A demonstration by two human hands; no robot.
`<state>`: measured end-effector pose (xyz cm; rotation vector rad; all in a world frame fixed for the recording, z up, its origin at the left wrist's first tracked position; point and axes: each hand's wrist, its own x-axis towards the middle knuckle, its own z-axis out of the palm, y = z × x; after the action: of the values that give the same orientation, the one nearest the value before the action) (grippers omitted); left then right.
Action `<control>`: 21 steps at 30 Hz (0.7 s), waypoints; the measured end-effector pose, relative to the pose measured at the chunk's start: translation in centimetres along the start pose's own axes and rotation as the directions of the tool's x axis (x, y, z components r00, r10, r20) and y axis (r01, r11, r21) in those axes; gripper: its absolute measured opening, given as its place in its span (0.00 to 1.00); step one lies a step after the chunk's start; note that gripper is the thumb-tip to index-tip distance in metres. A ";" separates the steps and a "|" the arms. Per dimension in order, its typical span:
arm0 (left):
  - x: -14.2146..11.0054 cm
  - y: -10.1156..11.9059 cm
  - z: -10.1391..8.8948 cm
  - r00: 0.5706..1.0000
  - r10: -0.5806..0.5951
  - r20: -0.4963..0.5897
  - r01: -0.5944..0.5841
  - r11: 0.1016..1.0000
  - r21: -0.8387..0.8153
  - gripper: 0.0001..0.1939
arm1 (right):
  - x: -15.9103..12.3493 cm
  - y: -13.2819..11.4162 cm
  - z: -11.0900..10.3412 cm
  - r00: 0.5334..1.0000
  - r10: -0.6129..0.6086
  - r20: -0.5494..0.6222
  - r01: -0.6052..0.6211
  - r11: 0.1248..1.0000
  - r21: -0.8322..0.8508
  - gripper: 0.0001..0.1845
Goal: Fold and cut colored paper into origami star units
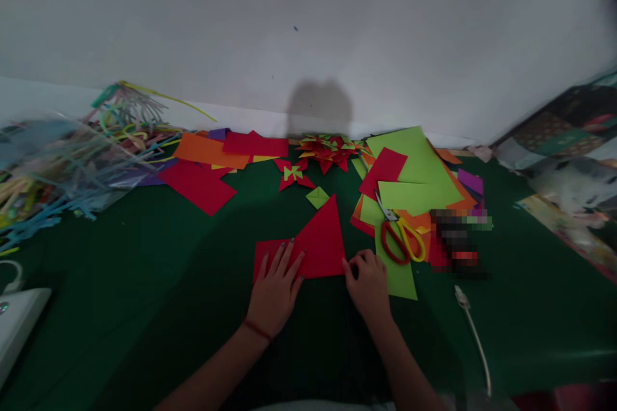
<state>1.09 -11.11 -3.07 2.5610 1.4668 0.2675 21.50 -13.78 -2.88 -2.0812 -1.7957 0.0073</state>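
A sheet of red paper [320, 241] lies on the green tabletop with one part folded over into a pointed triangle. My left hand [276, 279] rests flat on its left part, fingers spread. At the paper's lower right corner, my right hand [367, 279] is curled, its thumb and fingertips closed on the edge. Just beyond the triangle's tip is a small folded green paper square [317, 198]. A red and green folded paper piece [293, 174] lies behind that, beside a layered red and green paper flower [328, 149].
Scissors [402, 237] with red and yellow handles lie on green sheets [409, 160] at right. A white cable [475, 334] is nearer me. Red paper [197, 186] and orange paper [207, 149] lie back left, near bagged coloured strips [72, 160]. A white box-like device [22, 321] stands front left.
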 end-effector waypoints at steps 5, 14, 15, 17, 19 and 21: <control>0.1 -0.1 0.0 1.000 0.007 0.004 -0.007 1.000 0.012 0.25 | 0.0 -0.6 0.2 0.999 0.048 0.018 -0.048 0.998 -0.039 0.13; 0.4 0.1 -0.4 0.999 0.015 0.030 -0.018 0.995 0.098 0.25 | -0.1 -0.8 0.1 0.995 0.079 0.056 -0.074 0.994 -0.083 0.12; 0.4 0.1 -0.4 0.999 0.017 0.031 -0.020 0.994 0.105 0.25 | -0.1 -0.8 0.1 0.995 0.080 0.059 -0.074 0.993 -0.096 0.12; 0.5 0.1 -0.4 0.999 0.019 0.034 -0.023 0.993 0.113 0.25 | -0.1 -0.9 0.1 0.995 0.076 0.061 -0.069 0.991 -0.113 0.12; 0.5 0.0 -0.3 0.999 0.020 0.035 -0.024 0.993 0.114 0.25 | -0.1 -1.0 0.2 0.995 0.076 0.058 -0.069 0.990 -0.124 0.12; 0.5 0.0 -0.3 0.999 0.020 0.032 -0.023 0.993 0.112 0.25 | -0.2 -1.0 0.2 0.995 0.079 0.062 -0.070 0.989 -0.131 0.12</control>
<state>1.22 -10.67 -2.76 2.6572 1.4843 0.1521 20.44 -13.79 -2.82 -2.2626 -1.7997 -0.0195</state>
